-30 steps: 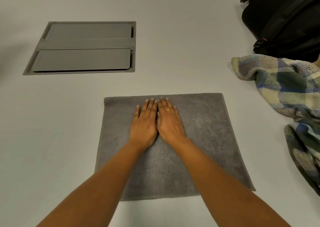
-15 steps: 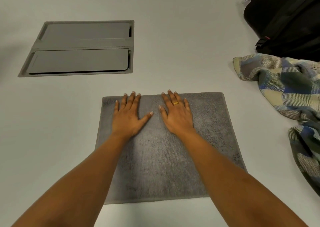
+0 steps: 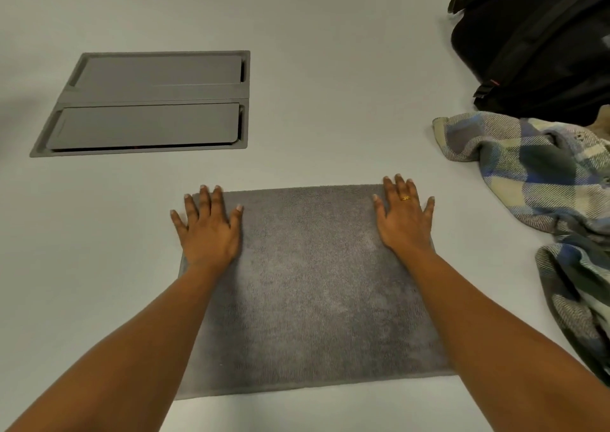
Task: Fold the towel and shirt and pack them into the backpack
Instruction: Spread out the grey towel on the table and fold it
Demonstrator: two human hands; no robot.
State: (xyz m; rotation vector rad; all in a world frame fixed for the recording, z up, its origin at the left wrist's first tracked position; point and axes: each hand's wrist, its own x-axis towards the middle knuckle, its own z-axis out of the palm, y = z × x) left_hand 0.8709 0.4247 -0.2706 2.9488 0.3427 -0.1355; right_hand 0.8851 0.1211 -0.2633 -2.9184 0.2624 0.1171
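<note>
Hands were both down flat on a grey terry-cloth towel, which lay spread as a squarish sheet on the pale grey table, directly in front of the person. Left hand rested palm-down on the towel's far left corner, fingers straight and spread, gripping nothing. Its little finger and outer edge lay off the cloth on the tabletop. Right hand rested palm-down on the far right corner in the same manner, fingers splayed, holding nothing. Its fingertips reached just past the far hem, and the little finger lay over the right edge. Gold ring sat on one finger of that hand. Both bare forearms passed over the towel's side edges. Towel surface looked smooth.

Crumpled plaid shirt in blue, green and cream lay on the table to the right of the towel, near but apart from it, and ran out of view at the right. Black fabric backpack sat beyond the shirt at the far right of view, close against the shirt's far side. Could not tell whether it was open. Rectangular grey metal hatch with two flaps was set into the tabletop, beyond and left of the towel, well apart.
</note>
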